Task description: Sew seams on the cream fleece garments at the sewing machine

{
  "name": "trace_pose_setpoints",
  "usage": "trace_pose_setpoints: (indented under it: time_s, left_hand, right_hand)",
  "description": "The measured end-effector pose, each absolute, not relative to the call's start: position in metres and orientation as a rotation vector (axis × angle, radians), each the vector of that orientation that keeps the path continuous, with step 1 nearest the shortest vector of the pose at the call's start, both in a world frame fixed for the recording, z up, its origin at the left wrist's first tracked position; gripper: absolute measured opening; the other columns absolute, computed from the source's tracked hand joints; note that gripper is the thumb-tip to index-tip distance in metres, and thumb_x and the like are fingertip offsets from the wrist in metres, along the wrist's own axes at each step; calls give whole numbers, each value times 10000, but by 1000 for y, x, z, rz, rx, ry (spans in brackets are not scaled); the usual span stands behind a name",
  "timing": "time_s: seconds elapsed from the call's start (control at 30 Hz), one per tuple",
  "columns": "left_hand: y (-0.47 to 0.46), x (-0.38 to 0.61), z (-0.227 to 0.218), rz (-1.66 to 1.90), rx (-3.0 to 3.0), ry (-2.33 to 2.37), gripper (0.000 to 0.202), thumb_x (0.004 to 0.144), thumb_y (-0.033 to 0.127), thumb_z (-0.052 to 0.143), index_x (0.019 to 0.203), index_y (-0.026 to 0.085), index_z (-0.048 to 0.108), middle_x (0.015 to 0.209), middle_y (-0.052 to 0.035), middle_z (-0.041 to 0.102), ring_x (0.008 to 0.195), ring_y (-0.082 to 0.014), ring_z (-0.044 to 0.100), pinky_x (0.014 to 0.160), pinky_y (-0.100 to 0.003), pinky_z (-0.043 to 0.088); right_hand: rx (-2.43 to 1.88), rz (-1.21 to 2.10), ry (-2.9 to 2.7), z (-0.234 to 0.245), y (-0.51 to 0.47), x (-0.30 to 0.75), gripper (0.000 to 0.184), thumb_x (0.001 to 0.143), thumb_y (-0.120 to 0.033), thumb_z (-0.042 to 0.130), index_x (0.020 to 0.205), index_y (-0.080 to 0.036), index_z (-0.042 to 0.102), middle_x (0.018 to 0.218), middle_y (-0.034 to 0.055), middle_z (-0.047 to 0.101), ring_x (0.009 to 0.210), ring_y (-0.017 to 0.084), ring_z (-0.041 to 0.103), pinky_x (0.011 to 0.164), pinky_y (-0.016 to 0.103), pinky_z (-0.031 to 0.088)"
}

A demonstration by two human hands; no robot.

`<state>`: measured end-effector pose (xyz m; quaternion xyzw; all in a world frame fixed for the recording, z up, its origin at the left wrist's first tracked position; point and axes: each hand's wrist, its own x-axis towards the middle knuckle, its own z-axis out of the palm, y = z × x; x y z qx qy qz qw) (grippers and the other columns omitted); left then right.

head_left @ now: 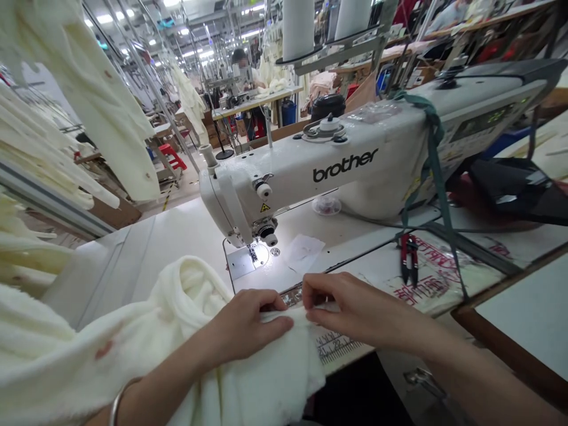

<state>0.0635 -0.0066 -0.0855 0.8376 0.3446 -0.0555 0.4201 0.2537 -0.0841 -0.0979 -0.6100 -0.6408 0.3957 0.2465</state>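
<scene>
Cream fleece fabric (275,367) spreads over the front edge of the sewing table, bunched and looped at the left. My left hand (248,322) lies on its upper edge, with thumb and fingers closed on the cloth. Beside it, my right hand (332,302) pinches the same edge between thumb and fingertips. Both hands are just in front of the white sewing machine (346,160). Its lit presser foot (252,251) stands above the metal needle plate (242,263), apart from the cloth. A ruler scale (339,346) runs along the table edge under my right hand.
Red-handled thread snips (409,260) lie at the right on the table. A green cloth strip (437,160) hangs over the machine. Thread cones (298,29) stand above. Cream garments (89,100) hang at the left. A person sits at another machine in the background.
</scene>
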Motion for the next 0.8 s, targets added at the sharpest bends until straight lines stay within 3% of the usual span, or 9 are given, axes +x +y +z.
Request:
trace_pose_setpoints:
  time_s: [0.1, 0.17, 0.33, 0.53, 0.67, 0.8]
  left_hand:
    - [-11, 65, -85, -66, 2076, 909, 141, 783, 304, 542, 772, 177, 603, 708, 39, 579, 654, -97, 464, 618, -220, 337]
    - [-13, 66, -84, -27, 2081, 922, 128, 773, 292, 549, 763, 176, 603, 704, 40, 586, 639, -95, 463, 620, -223, 334]
    - [-13, 63, -83, -18, 2056, 956, 166, 790, 331, 539, 793, 189, 626, 733, 30, 610, 666, -108, 487, 637, -227, 348]
    - [7, 60, -92, 9, 1861, 1073, 197, 768, 357, 546, 766, 167, 601, 723, 15, 587, 687, -112, 498, 604, -210, 362]
    - [33, 64, -101, 31, 1812, 1221, 195, 702, 346, 562, 661, 157, 538, 615, 33, 503, 589, -95, 437, 512, -200, 305]
    - [58, 67, -110, 82, 1792, 1313, 192, 644, 272, 542, 550, 164, 414, 513, 52, 339, 498, -73, 315, 448, -210, 216]
  right_hand:
    - [-1696, 1178, -1768, -92, -84, 257, 247, 741, -256, 616, 986, -238, 587, 957, -1, 617, 842, 151, 559, 660, 219, 381]
    - [-1705, 1256, -1785, -90, -82, 258, 367, 705, -323, 671, 1057, -252, 600, 971, 7, 618, 837, 160, 560, 655, 220, 381]
    - [-1663, 1367, -1669, -98, -75, 253, 80, 731, -247, 597, 748, -178, 633, 682, -14, 603, 658, 123, 554, 568, 203, 361]
    - [-1538, 1577, -1523, -110, -47, 251, 146, 776, -271, 527, 744, -149, 600, 657, 5, 616, 594, 103, 557, 535, 189, 408]
    - [-1682, 1456, -1572, -113, -10, 244, 54, 704, -192, 536, 657, -165, 542, 596, -7, 603, 521, 101, 540, 482, 192, 403]
    - [-1886, 1246, -1567, -113, 17, 233, 132, 651, -193, 577, 578, -182, 468, 505, -27, 527, 422, 98, 472, 410, 206, 339]
